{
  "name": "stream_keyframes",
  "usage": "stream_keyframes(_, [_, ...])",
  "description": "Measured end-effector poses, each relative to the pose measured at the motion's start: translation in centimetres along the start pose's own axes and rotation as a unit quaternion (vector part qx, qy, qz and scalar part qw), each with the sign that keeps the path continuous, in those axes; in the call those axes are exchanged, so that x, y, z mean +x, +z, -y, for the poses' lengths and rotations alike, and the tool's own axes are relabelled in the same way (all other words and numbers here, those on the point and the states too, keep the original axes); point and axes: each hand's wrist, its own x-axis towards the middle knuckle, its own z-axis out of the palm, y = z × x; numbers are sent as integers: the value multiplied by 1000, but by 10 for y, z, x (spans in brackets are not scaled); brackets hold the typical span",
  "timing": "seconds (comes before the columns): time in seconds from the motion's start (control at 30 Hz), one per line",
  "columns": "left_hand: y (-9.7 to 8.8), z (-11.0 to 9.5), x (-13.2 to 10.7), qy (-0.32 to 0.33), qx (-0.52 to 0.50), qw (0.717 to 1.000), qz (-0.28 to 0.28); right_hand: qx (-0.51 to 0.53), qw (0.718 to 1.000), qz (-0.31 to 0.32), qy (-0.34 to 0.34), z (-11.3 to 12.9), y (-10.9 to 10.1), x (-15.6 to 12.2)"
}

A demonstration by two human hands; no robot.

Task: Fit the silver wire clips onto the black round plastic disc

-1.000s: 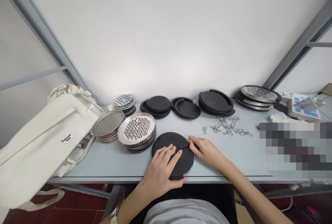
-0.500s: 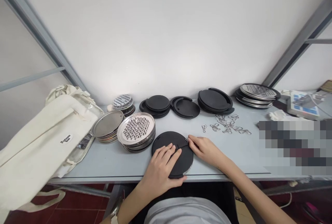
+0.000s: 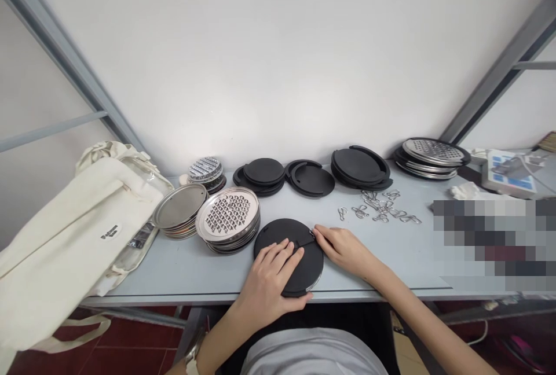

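A round black disc (image 3: 309,271) lies near the table's front edge, with a thin shiny metal rim showing at its lower right. My left hand (image 3: 271,274) rests over its left half, fingers spread across the top and thumb against the near rim. At the upper right rim, my right hand (image 3: 343,247) pinches a small metal wire clip (image 3: 313,232) with thumb and forefinger; most of the clip is hidden. A narrow black strip (image 3: 305,242) runs across the disc toward that clip. Several loose wire clips (image 3: 384,207) are scattered farther back to the right.
Left of the disc stand a stack of grater plates (image 3: 228,213) and a stack of plain metal plates (image 3: 180,207). Black round covers (image 3: 264,171) line the wall, with another grater stack (image 3: 434,152) at right. A cream canvas bag (image 3: 78,230) covers the table's left end.
The view has shifted very slightly. Both hands keep their places on the disc and at the clip, with barely any movement.
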Motion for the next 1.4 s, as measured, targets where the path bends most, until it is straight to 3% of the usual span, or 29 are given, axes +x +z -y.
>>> stream_keyframes(1.0, [1,2,0,9,7,1000,-7,-33,999,4,3,0,-1,-1])
stream_keyframes(1.4, [2,1,-1,-1,3,1000,3,22,1000,0,5,0,-2,-2])
